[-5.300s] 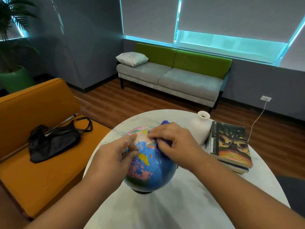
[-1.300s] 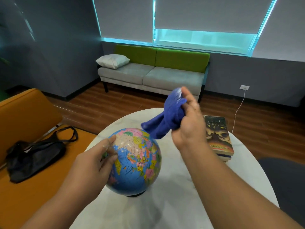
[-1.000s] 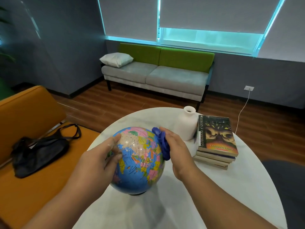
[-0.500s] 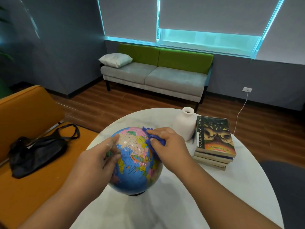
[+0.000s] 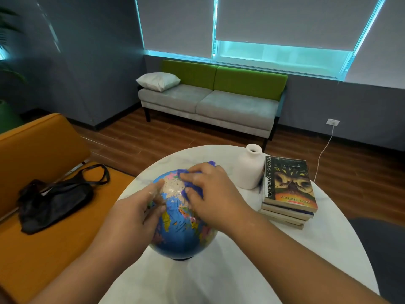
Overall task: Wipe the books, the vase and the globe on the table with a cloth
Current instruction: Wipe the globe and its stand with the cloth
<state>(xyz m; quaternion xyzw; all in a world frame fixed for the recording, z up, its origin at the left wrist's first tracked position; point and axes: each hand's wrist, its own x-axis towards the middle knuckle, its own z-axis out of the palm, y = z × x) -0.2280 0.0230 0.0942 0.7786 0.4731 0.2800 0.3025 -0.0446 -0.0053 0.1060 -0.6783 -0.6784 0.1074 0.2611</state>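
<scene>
Globe [image 5: 182, 233] top, cloth [image 5: 194, 188] w/ R hand [image 5: 210, 194] moved up

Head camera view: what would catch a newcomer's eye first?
The globe at the middle of the round table, with the right hand gripping a blue cloth against its top and the left hand resting on its left side. Right of it stand a white vase and a stack of books.
</scene>
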